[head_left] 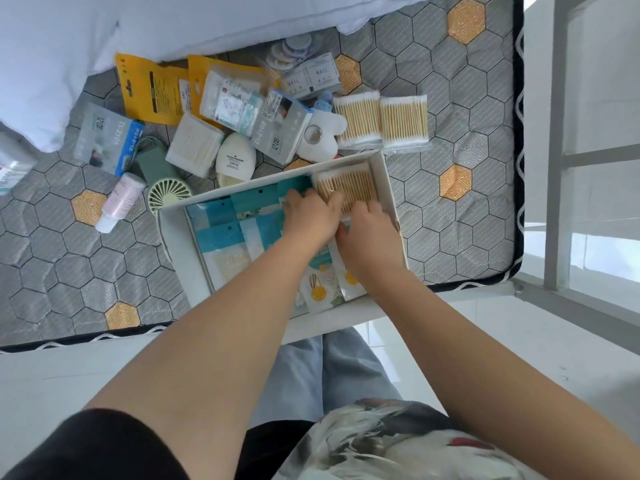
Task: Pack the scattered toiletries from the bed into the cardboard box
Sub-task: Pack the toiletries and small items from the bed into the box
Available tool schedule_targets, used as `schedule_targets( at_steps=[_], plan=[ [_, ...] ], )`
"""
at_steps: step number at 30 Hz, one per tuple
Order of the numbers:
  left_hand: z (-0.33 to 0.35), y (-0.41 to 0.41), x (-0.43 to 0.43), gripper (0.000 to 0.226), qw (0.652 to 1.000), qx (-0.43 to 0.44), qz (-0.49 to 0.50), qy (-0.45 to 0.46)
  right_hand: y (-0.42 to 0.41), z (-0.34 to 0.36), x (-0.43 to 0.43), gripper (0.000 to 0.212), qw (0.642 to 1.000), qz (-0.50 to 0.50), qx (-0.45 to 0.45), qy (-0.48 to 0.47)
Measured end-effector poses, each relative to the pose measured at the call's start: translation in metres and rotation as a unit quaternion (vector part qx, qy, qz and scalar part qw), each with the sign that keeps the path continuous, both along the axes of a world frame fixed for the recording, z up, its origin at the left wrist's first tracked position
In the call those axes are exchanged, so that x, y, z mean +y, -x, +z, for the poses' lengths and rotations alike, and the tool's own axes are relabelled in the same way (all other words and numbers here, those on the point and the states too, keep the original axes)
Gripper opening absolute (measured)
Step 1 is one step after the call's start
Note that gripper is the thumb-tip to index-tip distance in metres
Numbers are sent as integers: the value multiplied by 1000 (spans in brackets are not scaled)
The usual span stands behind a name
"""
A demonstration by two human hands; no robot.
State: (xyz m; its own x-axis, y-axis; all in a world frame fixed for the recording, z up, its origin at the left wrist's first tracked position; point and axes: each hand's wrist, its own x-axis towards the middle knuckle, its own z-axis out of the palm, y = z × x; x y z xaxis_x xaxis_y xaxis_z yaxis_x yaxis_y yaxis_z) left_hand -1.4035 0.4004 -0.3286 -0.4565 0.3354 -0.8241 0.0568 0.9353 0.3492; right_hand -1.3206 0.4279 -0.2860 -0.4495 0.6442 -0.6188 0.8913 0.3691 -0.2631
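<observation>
A white cardboard box (388, 188) lies open on the bed's near edge, lined with teal and white sachets (221, 233). A pack of wooden cotton swabs (349, 183) sits in its far right corner. My left hand (310, 216) and my right hand (369, 230) are both inside the box, fingers pressed on that pack's near edge. Two more cotton swab packs (381, 121) lie just beyond the box. Scattered behind it are a white bottle (235, 159), a flat swab box (194, 143), grey cartons (282, 128), yellow packets (152, 88) and a pink tube (121, 200).
A green handheld fan (164, 180) lies against the box's left far corner. White pillows (138, 22) cover the far side of the hexagon-patterned mattress (460, 216). A white metal rail (561, 150) stands to the right. White floor tiles lie below the bed edge.
</observation>
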Motion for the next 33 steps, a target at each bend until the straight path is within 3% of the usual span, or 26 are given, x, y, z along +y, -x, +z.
schedule_targets(
  at_steps=[4,11,13,17,24,30,33],
  plan=[
    [-5,5,-3,51,999,-37,5,-32,5,-1,-2,32,1000,-4,-14,-6],
    [14,9,-4,40,999,-3,-13,-48,6,7,1,29,1000,-4,-20,9],
    [25,11,-3,34,997,22,-57,-49,5,15,6,23,1000,-17,3,2],
    [55,24,7,27,959,188,-195,-84,10,31,22,15,995,-39,90,-35],
    [59,63,54,25,957,160,-193,-147,34,32,62,22,972,-89,208,-68],
    [12,79,101,38,916,140,-343,-153,38,-10,109,28,977,-142,150,-59],
    [-13,78,118,30,887,143,-415,-143,35,-31,131,39,991,-96,79,-58]
  ],
)
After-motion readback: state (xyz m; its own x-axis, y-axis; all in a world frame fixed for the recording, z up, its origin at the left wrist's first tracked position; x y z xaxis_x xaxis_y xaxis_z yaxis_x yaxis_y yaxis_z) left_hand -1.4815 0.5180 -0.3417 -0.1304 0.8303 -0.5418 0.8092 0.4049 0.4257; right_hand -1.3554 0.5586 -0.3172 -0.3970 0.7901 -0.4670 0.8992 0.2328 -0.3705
